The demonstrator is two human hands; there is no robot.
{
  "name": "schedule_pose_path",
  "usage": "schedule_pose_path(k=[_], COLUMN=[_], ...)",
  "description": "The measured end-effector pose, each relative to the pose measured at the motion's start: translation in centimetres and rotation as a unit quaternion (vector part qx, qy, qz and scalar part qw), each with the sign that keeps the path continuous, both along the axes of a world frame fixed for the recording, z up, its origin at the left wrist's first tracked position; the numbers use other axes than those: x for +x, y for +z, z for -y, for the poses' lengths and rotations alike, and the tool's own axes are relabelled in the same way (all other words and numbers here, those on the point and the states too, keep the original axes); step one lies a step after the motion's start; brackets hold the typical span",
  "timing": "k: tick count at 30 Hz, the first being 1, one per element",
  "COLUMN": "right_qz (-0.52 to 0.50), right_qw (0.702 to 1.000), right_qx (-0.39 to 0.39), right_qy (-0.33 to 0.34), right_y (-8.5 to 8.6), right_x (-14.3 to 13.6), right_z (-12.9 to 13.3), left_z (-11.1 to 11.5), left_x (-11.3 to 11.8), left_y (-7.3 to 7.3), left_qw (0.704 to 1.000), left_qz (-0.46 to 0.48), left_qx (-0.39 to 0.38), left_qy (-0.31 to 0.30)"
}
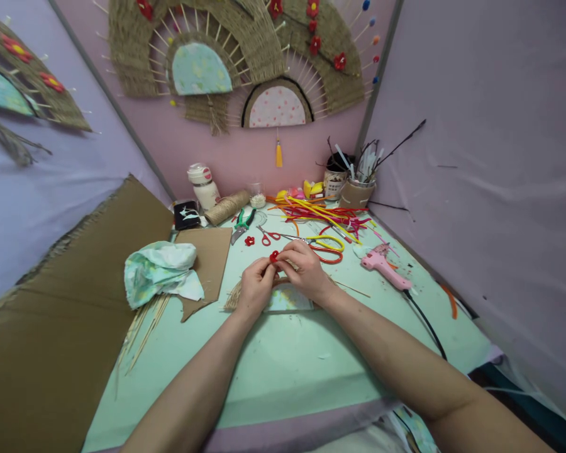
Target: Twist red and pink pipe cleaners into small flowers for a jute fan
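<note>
Both the left hand (256, 284) and right hand (305, 269) have fingers clamped on a red piece (274, 256) above the fan (290, 301) on the table (306, 352); shaping seems the step, next calling for a steady pinch.

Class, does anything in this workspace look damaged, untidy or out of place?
The patterned cloth lies crumpled partly over the cardboard sheet and thin sticks, as if tossed aside; the large brown board at left has a ragged edge.

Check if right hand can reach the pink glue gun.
Probably yes: nothing tall stands between the right hand and the pink glue gun, though that hand is busy at the small red piece.
</note>
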State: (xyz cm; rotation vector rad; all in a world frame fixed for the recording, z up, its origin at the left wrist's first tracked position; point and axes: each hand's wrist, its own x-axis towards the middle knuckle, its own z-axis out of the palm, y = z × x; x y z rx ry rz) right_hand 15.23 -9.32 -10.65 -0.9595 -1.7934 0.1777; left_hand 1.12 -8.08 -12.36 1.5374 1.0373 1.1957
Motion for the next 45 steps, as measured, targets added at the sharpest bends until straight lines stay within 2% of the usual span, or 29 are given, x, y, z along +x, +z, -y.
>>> schedule_pose_path(k=[8,17,26,31,38,45], right_qz=[-0.046,0.024,0.104,0.054,0.010,-0.051], right_qw=[0.999,0.999,0.993,0.998,1.000,0.994], right_qx=[-0.008,0.031,0.047,0.023,0.000,-0.094], right_qy=[-0.003,-0.010,-0.037,-0.017,-0.027,-0.014], right_y=[-0.5,-0.7,-0.6,-0.7,-0.9,-0.2], right_x=[0.0,0.3,0.6,0.5,0.5,0.1], right_z=[-0.2,-0.4,-0.9,-0.7,-0.5,-0.4], left_z=[-1.2,-1.3,-1.6,-2.0,-2.3,-2.1], left_x=[0.0,-0.2,-0.7,-0.7,-1.0,-1.1], left_y=[-0.1,-0.5,0.0,0.0,0.1,-0.1], left_qw=[1.000,0.999,0.997,0.998,0.995,0.978], left_qz=[0.011,0.004,-0.036,-0.021,-0.035,-0.090], left_qx=[0.014,0.020,0.019,0.021,0.089,0.183], left_qy=[0.001,-0.044,-0.059,-0.051,-0.003,0.034])
